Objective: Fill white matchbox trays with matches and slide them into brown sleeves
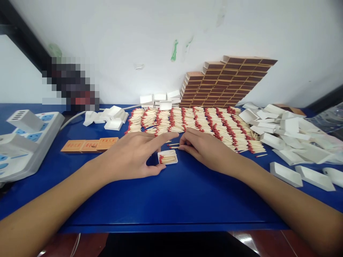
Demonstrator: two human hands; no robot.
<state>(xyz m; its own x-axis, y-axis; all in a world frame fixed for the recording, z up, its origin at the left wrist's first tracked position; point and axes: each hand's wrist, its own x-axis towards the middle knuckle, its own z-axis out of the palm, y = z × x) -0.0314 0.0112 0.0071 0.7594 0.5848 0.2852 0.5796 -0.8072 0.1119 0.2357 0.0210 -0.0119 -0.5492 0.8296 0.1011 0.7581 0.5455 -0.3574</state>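
A small white matchbox tray (168,157) holding several red-tipped matches lies on the blue table (171,200). My left hand (134,157) rests beside the tray, thumb and fingers around its left edge, index finger stretched toward the match pile. My right hand (206,150) lies palm down just right of the tray, fingertips pinched on a few loose matches (174,145). A long row of red-tipped matches (193,125) spreads behind both hands.
Stacked brown matchbox sleeves (225,84) lean on the wall. Empty white trays (289,139) pile at the right and more white trays (107,117) sit at the left. Three orange matchboxes (89,145) lie left of my hand. A white power strip (24,142) sits far left.
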